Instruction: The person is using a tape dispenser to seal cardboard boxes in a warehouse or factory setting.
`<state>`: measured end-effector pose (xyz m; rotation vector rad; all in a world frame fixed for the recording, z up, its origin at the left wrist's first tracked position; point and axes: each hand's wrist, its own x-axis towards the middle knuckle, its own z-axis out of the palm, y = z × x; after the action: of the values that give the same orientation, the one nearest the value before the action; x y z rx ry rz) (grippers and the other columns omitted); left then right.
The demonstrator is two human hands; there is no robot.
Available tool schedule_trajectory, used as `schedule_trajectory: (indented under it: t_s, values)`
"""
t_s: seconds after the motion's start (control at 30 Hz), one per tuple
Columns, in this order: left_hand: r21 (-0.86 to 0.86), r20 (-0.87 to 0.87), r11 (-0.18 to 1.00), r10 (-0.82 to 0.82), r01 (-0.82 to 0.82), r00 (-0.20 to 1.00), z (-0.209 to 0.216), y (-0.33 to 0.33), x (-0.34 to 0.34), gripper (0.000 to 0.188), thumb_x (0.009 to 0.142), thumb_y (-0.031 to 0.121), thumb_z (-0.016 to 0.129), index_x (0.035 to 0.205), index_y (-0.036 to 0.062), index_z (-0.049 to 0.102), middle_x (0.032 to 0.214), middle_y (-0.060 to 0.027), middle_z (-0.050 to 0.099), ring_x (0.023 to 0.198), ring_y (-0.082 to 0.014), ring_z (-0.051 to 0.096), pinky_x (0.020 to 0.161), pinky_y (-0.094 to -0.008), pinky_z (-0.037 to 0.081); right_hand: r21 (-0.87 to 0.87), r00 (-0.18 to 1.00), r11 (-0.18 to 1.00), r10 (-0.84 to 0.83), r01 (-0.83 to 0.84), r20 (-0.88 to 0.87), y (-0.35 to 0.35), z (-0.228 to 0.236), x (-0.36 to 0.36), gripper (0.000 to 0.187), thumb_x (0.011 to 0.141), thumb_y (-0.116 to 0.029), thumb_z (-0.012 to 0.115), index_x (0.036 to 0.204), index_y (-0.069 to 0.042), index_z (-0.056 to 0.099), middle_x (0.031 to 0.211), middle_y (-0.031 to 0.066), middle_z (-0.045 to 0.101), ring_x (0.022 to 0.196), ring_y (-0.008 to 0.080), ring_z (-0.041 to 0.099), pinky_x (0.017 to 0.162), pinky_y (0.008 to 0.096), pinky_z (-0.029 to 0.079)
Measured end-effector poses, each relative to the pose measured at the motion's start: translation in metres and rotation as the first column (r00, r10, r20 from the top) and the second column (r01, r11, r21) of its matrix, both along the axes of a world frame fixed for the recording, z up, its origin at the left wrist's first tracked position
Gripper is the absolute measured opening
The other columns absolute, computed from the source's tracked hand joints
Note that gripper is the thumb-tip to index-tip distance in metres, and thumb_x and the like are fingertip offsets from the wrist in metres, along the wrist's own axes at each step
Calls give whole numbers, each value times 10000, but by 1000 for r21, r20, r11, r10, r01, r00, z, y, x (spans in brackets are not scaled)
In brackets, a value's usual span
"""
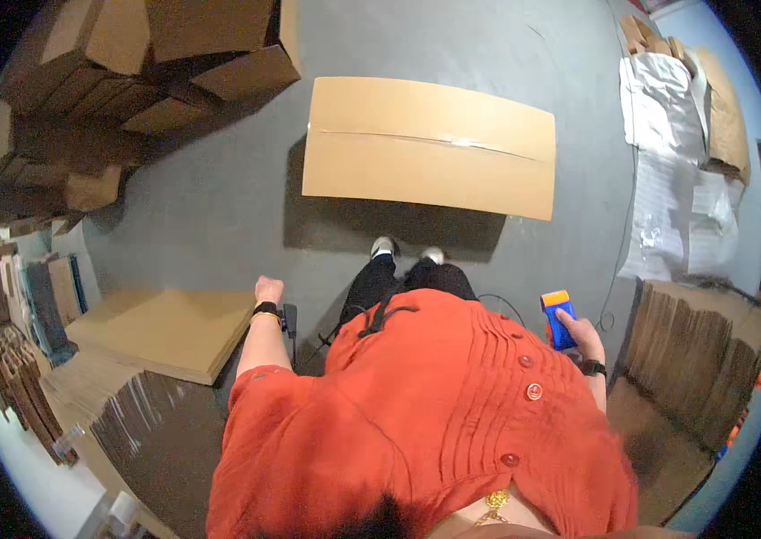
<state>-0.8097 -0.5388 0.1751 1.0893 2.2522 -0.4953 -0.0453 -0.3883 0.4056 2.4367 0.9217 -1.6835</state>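
Observation:
My right hand (589,340) is closed round a blue hand-held tool with an orange end (561,322), which looks like a tape dispenser. It is held out beside my right hip, apart from any box. My left hand (269,290) is a loose fist, and nothing shows in it. The nearest thing to it is the corner of a flat stack of brown cardboard (165,328). In front of my feet lies a long cardboard box (430,175), its top flaps closed and meeting along a lengthwise seam. A shiny spot shows on that seam.
Opened cardboard boxes (174,81) crowd the far left. Stacked flat cardboard (690,359) stands at the right, below white wrapping sheets (663,180). More folded cardboard (142,422) lies at the near left. A thin cable (636,189) runs along the grey floor at the right.

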Motion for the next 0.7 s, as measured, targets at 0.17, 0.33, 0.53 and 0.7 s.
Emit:
schedule_trajectory:
  t_s: [0.17,0.33,0.53,0.7]
  values:
    - [166,141,965,180,-202,974,42,112,56,355,875,156,596,1194,35,691,1201,-213,702,1176,-378,645,1026,-438,511,-39,930,973,228,-227,288,16,13,-20,646,854,-580,728,868,66,749,802,153,742,707,224,726,682,367,559]
    - [268,189,959,39,-90,981,28,181,81,491,917,168,583,1386,26,558,1411,-235,577,1314,-373,551,1109,-450,448,-51,877,941,330,-334,349,52,-31,-10,718,844,-621,707,903,94,737,803,170,729,747,228,700,687,392,533]
    - [221,305,975,-73,4,950,15,300,125,489,914,99,533,1397,32,498,1399,-255,550,1321,-433,502,1094,-493,430,41,903,947,290,-319,317,73,-35,-33,679,831,-631,702,900,43,749,818,212,736,827,308,742,740,417,548]
    - [418,154,896,-236,153,960,-51,342,115,641,921,76,522,1543,72,366,1587,-180,395,1487,-364,340,1191,-519,336,-6,886,938,331,-348,325,104,-16,-89,653,845,-591,718,996,43,715,859,176,732,823,260,708,775,429,536]
